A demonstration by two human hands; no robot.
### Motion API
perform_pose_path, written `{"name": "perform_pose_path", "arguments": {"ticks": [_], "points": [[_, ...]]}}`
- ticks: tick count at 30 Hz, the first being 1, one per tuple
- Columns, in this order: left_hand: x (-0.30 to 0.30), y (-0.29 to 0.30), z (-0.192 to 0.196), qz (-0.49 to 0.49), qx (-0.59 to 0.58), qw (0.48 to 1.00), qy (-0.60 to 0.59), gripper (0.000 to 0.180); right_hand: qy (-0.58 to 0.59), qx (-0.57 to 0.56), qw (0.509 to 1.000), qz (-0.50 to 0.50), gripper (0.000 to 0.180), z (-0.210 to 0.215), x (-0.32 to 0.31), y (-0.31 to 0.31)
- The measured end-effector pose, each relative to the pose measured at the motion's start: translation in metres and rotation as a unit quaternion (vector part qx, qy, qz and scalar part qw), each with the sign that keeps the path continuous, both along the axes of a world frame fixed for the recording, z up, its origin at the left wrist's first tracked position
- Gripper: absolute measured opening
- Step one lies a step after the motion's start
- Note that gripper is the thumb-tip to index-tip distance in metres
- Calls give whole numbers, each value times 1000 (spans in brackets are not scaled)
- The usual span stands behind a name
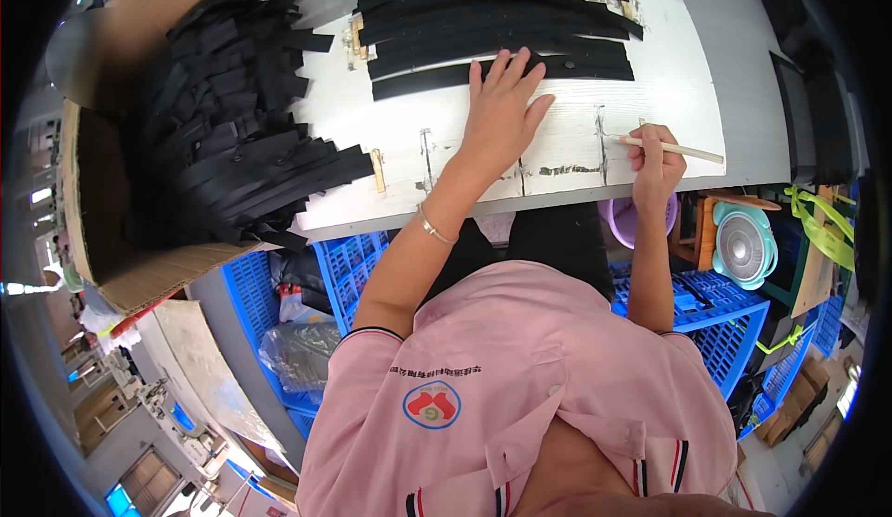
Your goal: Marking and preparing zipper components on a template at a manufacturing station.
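Observation:
My left hand (505, 113) lies palm down with its fingers spread, the fingertips on the nearest black fabric strips (418, 83). My right hand (656, 164) grips a pale, slim pencil (692, 153) near its left end, the long end pointing right. Under both hands is a white board (683, 76) with dark ruled marks on its near half. More black strips (492, 11) are laid side by side across its far half. Bits of yellowish tape (378, 170) stick to the board.
At the left, an open cardboard box (167, 275) overflows with cut black strips (232, 127), some reaching onto the board. Blue plastic crates (734, 336) stand below the grey table (711, 15). A purple bucket (618, 224) and a teal-rimmed fan (745, 246) are beneath its right side.

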State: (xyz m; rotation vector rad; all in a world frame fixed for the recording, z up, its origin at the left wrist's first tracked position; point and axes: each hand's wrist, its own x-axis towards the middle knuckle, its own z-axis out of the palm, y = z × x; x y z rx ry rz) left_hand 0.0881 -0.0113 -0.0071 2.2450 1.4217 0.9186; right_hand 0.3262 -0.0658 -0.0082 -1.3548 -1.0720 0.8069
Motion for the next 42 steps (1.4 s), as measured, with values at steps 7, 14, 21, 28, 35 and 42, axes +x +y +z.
{"name": "perform_pose_path", "arguments": {"ticks": [7,14,21,28,35,42], "points": [[-85,-84,25,89,6,993,83,64,-2,-5,1000,-9,24,-1,3,2],[-179,-99,14,283,75,929,228,33,12,-11,1000,-7,23,-4,4,1],[-142,-82,21,250,74,952,160,20,8,-9,1000,10,25,0,-5,3],[-183,-104,35,297,9,915,271,35,-15,-26,1000,3,25,-2,0,0],[-205,-95,37,248,20,936,251,11,-25,-15,999,15,23,3,-2,2],[-135,-59,24,161,3,985,66,5,-34,-30,999,13,22,5,-2,1]]}}
